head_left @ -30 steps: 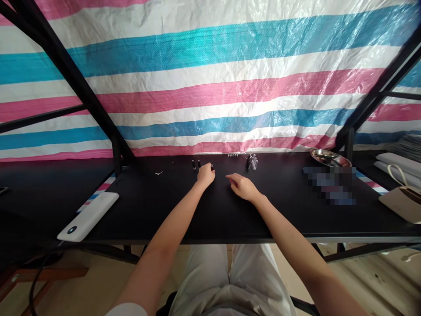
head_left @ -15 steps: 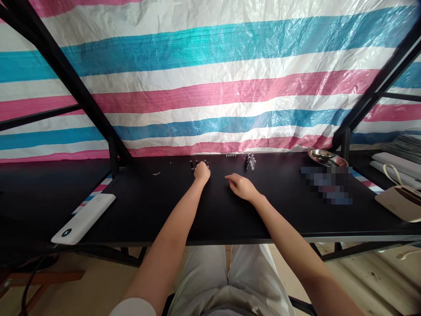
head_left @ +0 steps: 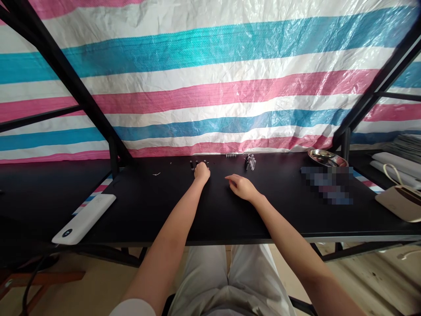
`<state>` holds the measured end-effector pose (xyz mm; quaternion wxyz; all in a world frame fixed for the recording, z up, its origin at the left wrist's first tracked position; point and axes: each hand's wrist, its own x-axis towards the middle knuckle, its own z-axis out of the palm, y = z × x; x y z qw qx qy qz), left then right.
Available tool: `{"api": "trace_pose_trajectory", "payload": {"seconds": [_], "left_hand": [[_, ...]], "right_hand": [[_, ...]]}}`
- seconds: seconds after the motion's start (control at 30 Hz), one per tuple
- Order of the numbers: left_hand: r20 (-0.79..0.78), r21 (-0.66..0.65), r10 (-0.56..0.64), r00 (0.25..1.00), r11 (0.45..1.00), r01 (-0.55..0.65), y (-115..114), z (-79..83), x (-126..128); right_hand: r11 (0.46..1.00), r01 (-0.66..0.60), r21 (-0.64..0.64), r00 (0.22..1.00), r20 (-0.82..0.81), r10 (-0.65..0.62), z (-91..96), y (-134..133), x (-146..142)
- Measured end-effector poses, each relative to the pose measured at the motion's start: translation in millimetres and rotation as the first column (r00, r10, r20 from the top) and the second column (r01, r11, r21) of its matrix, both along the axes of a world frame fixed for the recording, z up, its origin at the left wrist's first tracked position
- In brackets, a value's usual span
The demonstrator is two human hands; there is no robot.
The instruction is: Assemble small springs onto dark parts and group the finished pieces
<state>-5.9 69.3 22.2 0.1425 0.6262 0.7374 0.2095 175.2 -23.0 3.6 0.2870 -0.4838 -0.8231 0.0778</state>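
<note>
My left hand (head_left: 201,172) is closed, knuckles up, over a row of small black pieces with shiny ends (head_left: 192,166) toward the back of the black table. Its fingertips are hidden, so what they hold cannot be made out. To its right, my right hand (head_left: 242,187) rests at the tabletop with the index finger stretched out to the left and no object visible in it. Beyond that hand stand a cluster of clear and dark small parts (head_left: 250,162) and a row of tiny metal springs or coils (head_left: 231,156).
A white power bank (head_left: 84,219) lies at the left. On the right are a shiny metal bowl (head_left: 324,157), a blurred-out item (head_left: 327,184) and a beige bag (head_left: 399,202). A thin pale wire scrap (head_left: 156,174) lies left of my hands. Striped sheeting (head_left: 217,96) hangs behind the table.
</note>
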Motion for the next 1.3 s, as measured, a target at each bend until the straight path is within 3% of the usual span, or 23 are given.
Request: {"api": "trace_pose_trajectory", "payload": {"seconds": [0.27,0.4,0.53,0.63,0.7,0.8,0.9,1.13,1.3], "left_hand": [[-0.043,-0.066,-0.016,0.999,0.998,0.013,-12,8.7,0],[-0.159,-0.165,-0.115,0.981,0.982,0.088,-27,16.9,-3],[-0.181,-0.097,-0.326,0.928,0.945,0.313,-43,13.2,-8],[-0.098,0.02,-0.498,0.861,0.864,0.502,-53,3.6,-9],[-0.069,0.098,-0.541,0.839,0.833,0.545,-60,-2.0,-5],[-0.065,0.131,-0.58,0.812,0.802,0.583,-67,-4.1,6],[-0.086,0.1,-0.627,0.774,0.768,0.633,-67,0.9,23],[-0.172,0.085,-0.643,0.746,0.745,0.661,-50,7.8,75],[-0.282,0.0,-0.649,0.706,0.736,0.677,-37,7.8,99]], "right_hand": [[1.0,-0.002,-0.01,1.0,-0.005,0.002,0.8,-1,0],[1.0,0.021,0.0,1.0,-0.019,-0.021,3.9,-1,2],[0.967,0.255,0.009,0.961,-0.11,-0.252,9.1,1,8],[0.88,0.476,0.01,0.86,-0.216,-0.463,11.9,6,19],[0.811,0.585,0.016,0.782,-0.28,-0.558,11.7,10,28],[0.721,0.693,0.016,0.681,-0.344,-0.647,7.3,18,43],[0.674,0.738,-0.007,0.628,-0.359,-0.691,-1.2,27,54],[0.67,0.729,-0.139,0.624,-0.266,-0.735,-20.5,45,62],[0.664,0.724,-0.188,0.642,-0.171,-0.748,-26.0,49,64]]}}
